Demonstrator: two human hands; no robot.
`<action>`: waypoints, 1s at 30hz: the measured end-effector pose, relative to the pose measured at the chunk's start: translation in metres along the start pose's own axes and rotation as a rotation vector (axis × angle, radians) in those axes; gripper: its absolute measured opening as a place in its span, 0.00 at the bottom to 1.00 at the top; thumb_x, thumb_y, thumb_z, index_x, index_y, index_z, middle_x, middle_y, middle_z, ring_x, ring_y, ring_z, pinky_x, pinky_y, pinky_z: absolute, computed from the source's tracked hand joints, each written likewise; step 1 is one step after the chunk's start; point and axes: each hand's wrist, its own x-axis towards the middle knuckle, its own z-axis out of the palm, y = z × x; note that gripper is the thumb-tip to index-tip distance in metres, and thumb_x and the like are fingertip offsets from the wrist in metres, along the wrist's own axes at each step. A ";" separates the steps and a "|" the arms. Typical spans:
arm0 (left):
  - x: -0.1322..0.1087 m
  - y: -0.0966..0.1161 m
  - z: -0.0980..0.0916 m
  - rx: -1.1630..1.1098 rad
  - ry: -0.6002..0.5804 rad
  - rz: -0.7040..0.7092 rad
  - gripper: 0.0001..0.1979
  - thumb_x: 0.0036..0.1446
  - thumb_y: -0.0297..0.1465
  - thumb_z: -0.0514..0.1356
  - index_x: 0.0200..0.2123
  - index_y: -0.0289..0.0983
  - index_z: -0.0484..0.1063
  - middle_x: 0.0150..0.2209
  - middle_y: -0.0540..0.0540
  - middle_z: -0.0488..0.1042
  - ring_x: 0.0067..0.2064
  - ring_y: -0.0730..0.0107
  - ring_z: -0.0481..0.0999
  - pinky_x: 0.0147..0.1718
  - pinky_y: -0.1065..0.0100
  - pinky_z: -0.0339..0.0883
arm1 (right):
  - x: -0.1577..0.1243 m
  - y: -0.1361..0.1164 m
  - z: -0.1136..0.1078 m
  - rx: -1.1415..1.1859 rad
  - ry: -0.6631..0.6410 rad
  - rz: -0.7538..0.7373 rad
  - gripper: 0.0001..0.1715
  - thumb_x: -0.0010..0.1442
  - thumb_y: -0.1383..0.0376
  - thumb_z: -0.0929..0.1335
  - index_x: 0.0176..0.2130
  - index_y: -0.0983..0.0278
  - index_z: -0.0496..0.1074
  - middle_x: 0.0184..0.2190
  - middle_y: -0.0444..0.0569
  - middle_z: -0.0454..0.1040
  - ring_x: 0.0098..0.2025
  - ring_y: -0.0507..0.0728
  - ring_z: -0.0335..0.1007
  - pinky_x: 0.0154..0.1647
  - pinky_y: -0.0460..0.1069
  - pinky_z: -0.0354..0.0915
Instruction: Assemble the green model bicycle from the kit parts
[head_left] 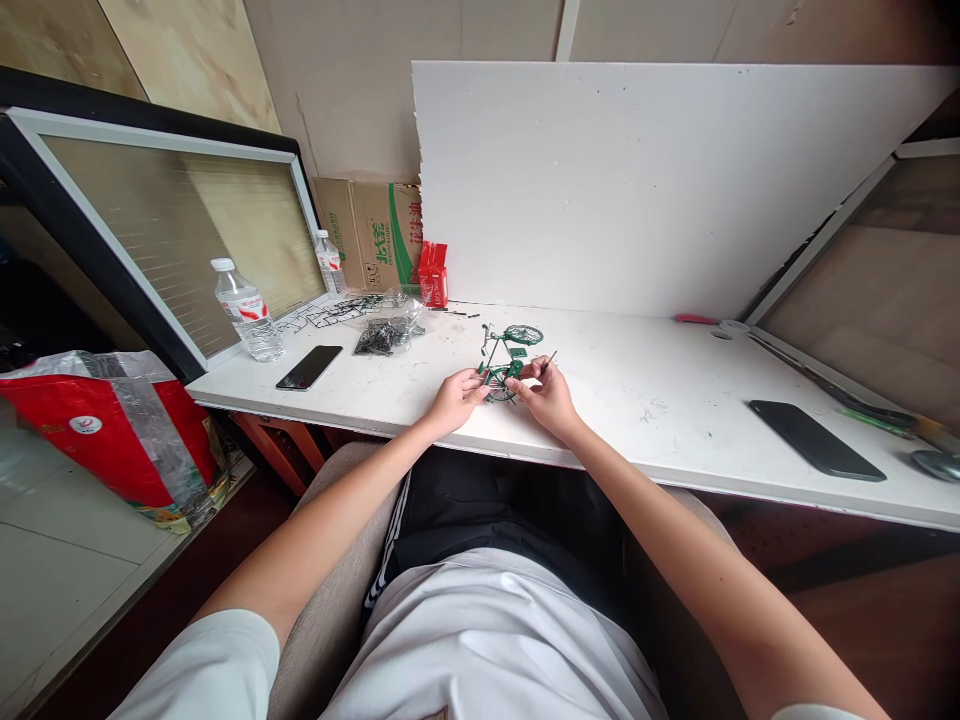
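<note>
A small green model bicycle (498, 378) is between my hands near the front of the white table (630, 420). One spoked wheel points away from me and the other lies close to my fingers. My left hand (457, 402) is closed on the near wheel end from the left, thumb and fingers pinching its edge. From the right, my right hand (549, 402) grips the same end with its thumb at a green part. A thin stick (553, 356) pokes up from the right fingers; its kind is too small to make out.
Left on the table are a phone (309, 367), a clear bag of dark parts (382, 336), part frames (337, 312) and a water bottle (249, 312). Behind stand a red box (433, 274) and a carton (367, 235). A black phone (816, 440) lies right.
</note>
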 end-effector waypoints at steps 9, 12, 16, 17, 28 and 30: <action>0.000 0.003 0.001 -0.041 0.080 -0.049 0.24 0.58 0.37 0.75 0.52 0.32 0.74 0.47 0.35 0.83 0.45 0.59 0.85 0.56 0.47 0.80 | -0.003 -0.004 0.003 -0.130 0.072 -0.122 0.27 0.67 0.50 0.72 0.35 0.56 0.52 0.39 0.49 0.76 0.39 0.59 0.71 0.37 0.55 0.66; 0.000 0.006 0.003 -0.093 0.104 -0.091 0.25 0.59 0.36 0.75 0.53 0.32 0.73 0.45 0.36 0.84 0.44 0.60 0.86 0.58 0.44 0.79 | -0.004 -0.005 0.004 -0.159 0.092 -0.180 0.25 0.68 0.52 0.71 0.34 0.56 0.52 0.41 0.52 0.78 0.43 0.62 0.75 0.39 0.57 0.68; -0.002 0.014 0.004 -0.147 0.115 -0.158 0.22 0.60 0.35 0.74 0.51 0.32 0.72 0.43 0.37 0.85 0.42 0.60 0.88 0.60 0.44 0.77 | -0.005 -0.010 0.004 -0.142 0.114 -0.210 0.26 0.67 0.54 0.73 0.33 0.56 0.53 0.42 0.54 0.80 0.48 0.65 0.78 0.39 0.57 0.70; -0.002 0.016 0.004 -0.158 0.118 -0.179 0.21 0.61 0.35 0.74 0.51 0.32 0.71 0.42 0.36 0.85 0.41 0.59 0.88 0.60 0.44 0.77 | -0.006 -0.011 0.003 -0.142 0.120 -0.213 0.26 0.68 0.54 0.73 0.33 0.56 0.53 0.42 0.54 0.80 0.49 0.65 0.79 0.39 0.57 0.70; 0.004 0.024 -0.016 -0.381 -0.007 -0.300 0.23 0.71 0.50 0.60 0.48 0.34 0.74 0.43 0.32 0.86 0.51 0.49 0.87 0.60 0.44 0.75 | -0.009 -0.011 0.005 -0.324 0.005 -0.429 0.20 0.71 0.61 0.70 0.34 0.55 0.54 0.46 0.54 0.82 0.44 0.64 0.75 0.38 0.59 0.69; 0.007 0.025 -0.020 -0.422 -0.015 -0.327 0.27 0.70 0.54 0.57 0.51 0.34 0.76 0.45 0.32 0.86 0.55 0.47 0.85 0.61 0.46 0.74 | -0.011 -0.013 0.005 -0.385 -0.072 -0.449 0.18 0.71 0.64 0.68 0.34 0.55 0.55 0.48 0.54 0.83 0.46 0.64 0.75 0.38 0.59 0.69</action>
